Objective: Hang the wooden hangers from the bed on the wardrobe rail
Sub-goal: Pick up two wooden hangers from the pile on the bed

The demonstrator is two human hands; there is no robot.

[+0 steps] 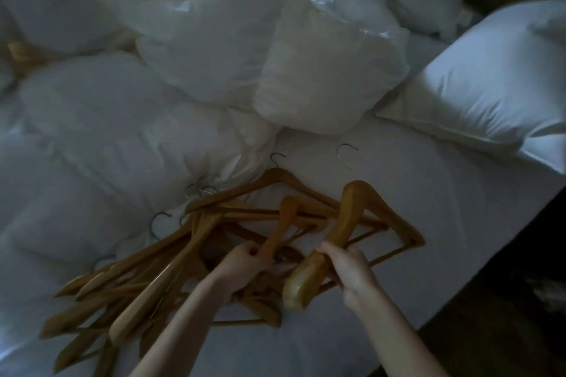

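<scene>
Fingers [251, 249] of the left hand [242, 263] are curled tight round one arm of a slim hanger [281, 223], pinching it near its lower end; the hanger rises up and away from the knuckles, its far end tilted above the heap. Fingers [329, 249] of the right hand [349, 269] wrap round the broad arm of a thick hanger [340, 223]; its rounded end juts out below and to the left of that grip, while its peak stands beyond the fingertips and its other arm slopes off to their right, the thin crossbar passing just under the palm. Both held hangers are lifted partly clear of the sheet [428, 193], and the two grips sit near each other, apart, not touching.

Left of the left fingers lies the pile of wooden hangers [153, 278], fanned and overlapping on the bed, some running under the forearm; whether the slim hanger is caught in the pile I cannot tell. Metal hooks [202, 185] show beyond the pile, further from the fingers, against a crumpled white duvet [122, 131]; one more hook curves on the sheet beyond the thick hanger's peak. Far beyond the right fingers rests a white pillow [490, 86]; to their right the bed edge drops to a dark floor [505, 315].
</scene>
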